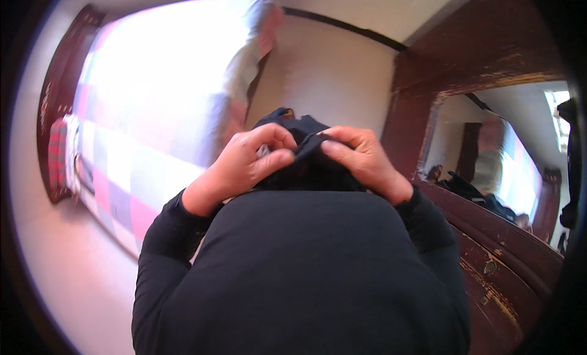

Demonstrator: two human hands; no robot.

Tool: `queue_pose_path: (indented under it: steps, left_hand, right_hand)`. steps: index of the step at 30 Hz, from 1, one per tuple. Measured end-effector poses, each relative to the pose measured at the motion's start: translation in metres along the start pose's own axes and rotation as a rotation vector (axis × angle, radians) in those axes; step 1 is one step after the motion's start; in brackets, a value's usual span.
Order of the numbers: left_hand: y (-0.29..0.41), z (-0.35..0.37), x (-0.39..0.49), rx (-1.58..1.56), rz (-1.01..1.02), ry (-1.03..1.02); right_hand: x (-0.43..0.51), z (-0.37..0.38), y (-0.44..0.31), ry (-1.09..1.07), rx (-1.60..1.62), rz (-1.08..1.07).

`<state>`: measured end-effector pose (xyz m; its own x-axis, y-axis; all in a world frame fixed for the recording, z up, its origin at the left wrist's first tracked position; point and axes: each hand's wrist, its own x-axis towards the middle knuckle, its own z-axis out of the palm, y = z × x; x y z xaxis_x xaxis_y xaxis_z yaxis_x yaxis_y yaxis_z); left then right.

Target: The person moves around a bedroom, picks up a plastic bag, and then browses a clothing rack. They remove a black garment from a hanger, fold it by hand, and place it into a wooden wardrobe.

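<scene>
A dark garment [305, 171] hangs in front of my torso, its upper edge bunched between my two hands. Thumb and fingers of my right hand [362, 153] pinch a fold of this cloth. My left hand [257, 158] has its thumb and forefinger at the same fold, from the other side. A small pale thing [263, 150] shows in the curl of my left fingers; it is too blurred to name. The garment's lower part is hidden behind my hands and my black top [307, 263].
To the left stands a bed with a pink, white and grey checked sheet [142, 171], brightly lit. A dark wooden headboard [59, 89] and a folded red plaid cloth [57, 149] are at its end. Close on my right is worn brown wooden furniture [495, 258] with a mirror [495, 158].
</scene>
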<state>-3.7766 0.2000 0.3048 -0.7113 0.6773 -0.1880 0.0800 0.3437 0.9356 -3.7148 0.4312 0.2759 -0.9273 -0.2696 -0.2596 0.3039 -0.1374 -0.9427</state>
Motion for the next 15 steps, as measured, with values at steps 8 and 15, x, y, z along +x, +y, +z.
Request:
queue_pose_path:
  steps: [8, 15]
  left_hand:
    - [-0.015, -0.056, 0.127, -0.008, 0.157, -0.046]
    - [-0.021, -0.087, 0.245, -0.353, 0.090, -0.127]
  right_hand:
    - [0.081, -0.051, -0.037, 0.178, -0.134, -0.117]
    - [0.142, -0.108, -0.050, 0.398, -0.110, -0.113]
